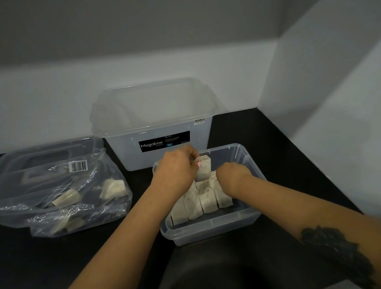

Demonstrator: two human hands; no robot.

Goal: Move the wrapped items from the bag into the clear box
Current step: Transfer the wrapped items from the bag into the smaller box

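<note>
A shallow clear box (pixel 213 230) sits on the dark counter in front of me, with several pale wrapped items (pixel 200 200) lined up inside. My left hand (pixel 175 169) hovers over the box's far left part and pinches one more wrapped item (pixel 203 168), held upright above the row. My right hand (pixel 232 175) reaches down into the box with curled fingers on the right end of the row; whether it grips an item is hidden. The crumpled clear plastic bag (pixel 56 189) lies to the left, with a few wrapped items (pixel 113 188) still inside.
A taller translucent storage box (pixel 158 128) with a black label stands right behind the shallow box, against the white wall. A wall corner closes the right side. The bag lies on what looks like a clear lid. A dark rounded shape fills the bottom edge.
</note>
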